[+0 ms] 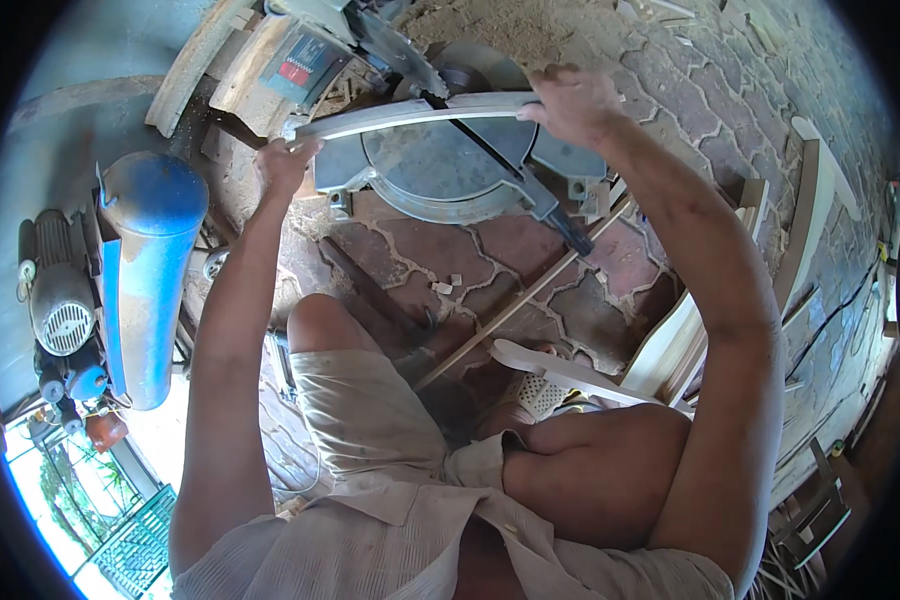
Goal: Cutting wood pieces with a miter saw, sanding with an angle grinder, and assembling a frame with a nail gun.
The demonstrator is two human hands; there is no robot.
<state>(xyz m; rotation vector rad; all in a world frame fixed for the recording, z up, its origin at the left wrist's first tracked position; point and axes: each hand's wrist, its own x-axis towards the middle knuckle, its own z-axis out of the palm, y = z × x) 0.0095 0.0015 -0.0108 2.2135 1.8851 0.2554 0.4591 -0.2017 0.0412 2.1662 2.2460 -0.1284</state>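
A pale wooden strip [390, 117] lies across the grey turntable [425, 165] of a mitre saw on the floor. My left hand [288, 165] is closed around the strip's left end. At its right end, my right hand [573, 103] grips it with the thumb on the near side and the fingers partly hidden behind. The toothed saw blade [400, 55] is raised just behind the middle of the strip, close to it. The saw's front handle [568, 235] points toward my knees.
A blue tank [155, 270] with a grey motor [63, 285] stands to my left. Cut wooden pieces [670, 345] lie to the right of my legs, and a long thin stick [515, 305] slants across the paving. Sawdust [500, 25] is heaped behind the saw.
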